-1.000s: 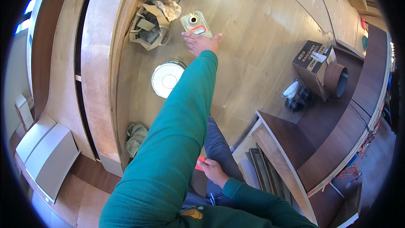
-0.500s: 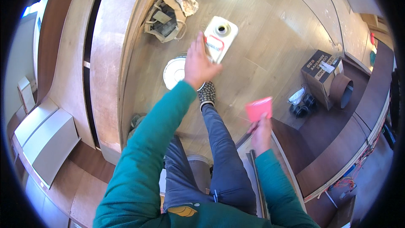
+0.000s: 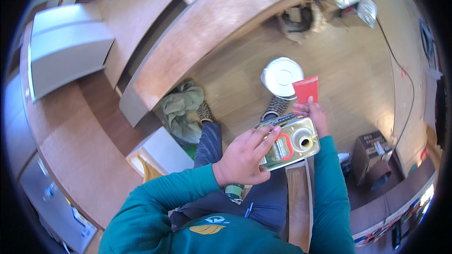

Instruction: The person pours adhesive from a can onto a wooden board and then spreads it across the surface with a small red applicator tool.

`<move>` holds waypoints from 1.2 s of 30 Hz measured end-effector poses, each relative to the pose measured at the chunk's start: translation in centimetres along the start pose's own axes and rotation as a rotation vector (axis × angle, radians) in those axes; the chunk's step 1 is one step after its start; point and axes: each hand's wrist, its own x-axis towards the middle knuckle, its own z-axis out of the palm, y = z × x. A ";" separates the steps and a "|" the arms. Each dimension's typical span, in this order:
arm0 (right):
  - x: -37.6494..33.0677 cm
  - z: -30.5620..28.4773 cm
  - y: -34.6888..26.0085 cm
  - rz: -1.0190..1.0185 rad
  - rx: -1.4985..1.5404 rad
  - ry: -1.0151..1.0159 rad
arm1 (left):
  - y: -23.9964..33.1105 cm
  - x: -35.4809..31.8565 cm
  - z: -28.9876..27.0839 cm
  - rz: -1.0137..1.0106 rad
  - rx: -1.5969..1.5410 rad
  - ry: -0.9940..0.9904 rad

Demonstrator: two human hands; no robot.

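Note:
A rectangular metal can point(image 3: 296, 149) with a red handle and a round open spout is in front of my body, tilted with its top in sight. My left hand point(image 3: 247, 157) is closed over its left end, thumb along the near edge. Just beyond the can, my right hand point(image 3: 313, 113) pinches a flat red plastic spreader point(image 3: 307, 90), its broad edge pointing away from me. Between the can and my right wrist the gap is small; I cannot tell if they touch. A white lidded bucket point(image 3: 283, 76) stands on the floor beyond my right foot.
A curved wooden panel point(image 3: 202, 42) arches across the far left. Crumpled grey-green cloth point(image 3: 181, 110) lies by my left foot. A paper bag of scraps point(image 3: 297, 21) sits at the back, and a cardboard box point(image 3: 371, 148) at the right. A cable point(image 3: 393, 59) trails along the far right.
My left hand has taken hold of the metal can and brought it from the floor area towards my body. My view has turned left. The red spreader stays in my right hand, now beyond the can.

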 end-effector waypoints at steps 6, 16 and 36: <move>-1.5 15.9 2.9 -0.026 -0.119 -0.187 | -3.7 -8.2 -5.3 -0.084 0.076 0.162; -2.8 35.1 7.9 0.034 -0.158 -0.371 | -12.9 -25.0 -10.8 -0.389 0.017 0.748; -4.2 43.7 18.3 -0.107 -0.644 -0.210 | -21.9 -40.4 -19.9 -0.283 -0.086 0.866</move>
